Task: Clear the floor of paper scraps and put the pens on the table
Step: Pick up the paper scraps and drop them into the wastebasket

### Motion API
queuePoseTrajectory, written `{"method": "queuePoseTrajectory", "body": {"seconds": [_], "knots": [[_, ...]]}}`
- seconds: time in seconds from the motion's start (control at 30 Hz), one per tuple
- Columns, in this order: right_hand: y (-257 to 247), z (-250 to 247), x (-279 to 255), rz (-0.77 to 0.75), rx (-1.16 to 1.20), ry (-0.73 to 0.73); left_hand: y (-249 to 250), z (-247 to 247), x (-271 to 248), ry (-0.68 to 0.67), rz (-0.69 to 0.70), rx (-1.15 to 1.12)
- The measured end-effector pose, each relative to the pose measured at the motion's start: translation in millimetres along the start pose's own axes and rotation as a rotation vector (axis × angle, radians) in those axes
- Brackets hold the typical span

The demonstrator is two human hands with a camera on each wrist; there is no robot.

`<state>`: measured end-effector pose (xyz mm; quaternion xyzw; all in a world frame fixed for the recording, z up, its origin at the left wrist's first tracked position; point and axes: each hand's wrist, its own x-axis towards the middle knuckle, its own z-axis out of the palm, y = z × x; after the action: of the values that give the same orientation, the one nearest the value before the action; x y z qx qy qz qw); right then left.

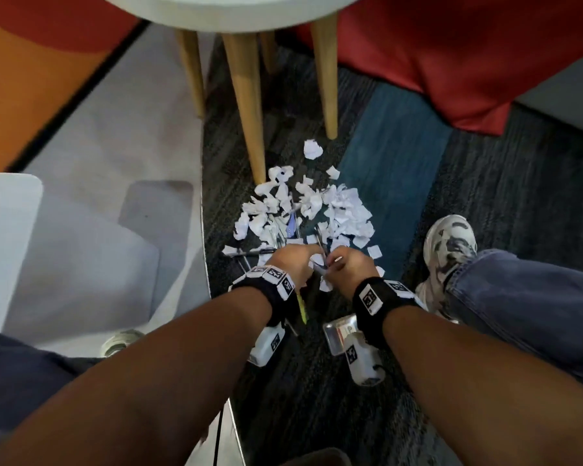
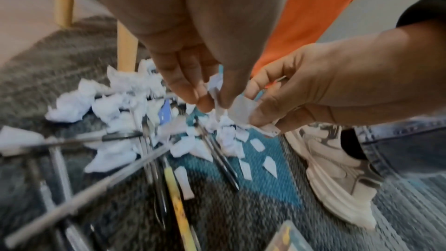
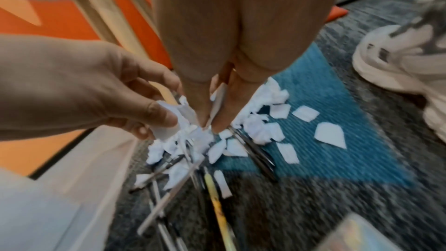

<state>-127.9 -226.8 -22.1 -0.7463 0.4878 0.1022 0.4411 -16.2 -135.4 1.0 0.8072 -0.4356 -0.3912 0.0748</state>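
Both hands worked low over the heap of paper scraps (image 1: 303,210) on the dark carpet (image 1: 485,203), close to the front leg of the white table (image 1: 236,11). The left hand (image 1: 292,262) had its fingertips (image 2: 202,102) drawn narrow, pinching a white scrap. The right hand (image 1: 347,265) was likewise pinched on a scrap, thumb against fingers, as the left wrist view showed. The 2 hands nearly touched, probably so that loose pieces could be gathered toward 1 point rather than chased singly.

Scraps lay thick beyond the hands and thinner to the right, several flat bits apart on the blue patch of carpet (image 3: 337,131). The pens (image 2: 149,159) lay crossed under and beside the paper, near the left hand; a yellow pen (image 2: 178,207) pointed back toward the person. No pen was on the table in the part visible.

Judgement: early in the task; most paper was on the floor and all pens seen were there too. Pens half buried under scraps may roll or get scooped up with the paper.

A white shoe (image 1: 448,250) stood just right of the heap.
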Motion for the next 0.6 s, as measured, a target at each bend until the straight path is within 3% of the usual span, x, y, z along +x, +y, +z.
{"method": "queuePoseTrajectory", "body": {"seconds": [0.17,0.33,0.47,0.6], "knots": [[-65.6,-18.3,-25.4,-0.291,0.083,-0.063,-2.6,-57.3,-38.1,0.127,-0.052,0.038],[-169.0,-25.2,-56.1,-0.503,0.068,-0.114,-25.1,-132.3,-101.6,0.365,-0.148,0.07],[-258.6,-1.8,-82.3,-0.731,0.1,-0.069,-63.0,-192.0,-168.8,0.565,-0.236,0.072],[-336.3,36.1,-119.7,-0.888,0.004,-0.113,-116.1,-229.7,-239.2,0.748,-0.413,0.028]]}}
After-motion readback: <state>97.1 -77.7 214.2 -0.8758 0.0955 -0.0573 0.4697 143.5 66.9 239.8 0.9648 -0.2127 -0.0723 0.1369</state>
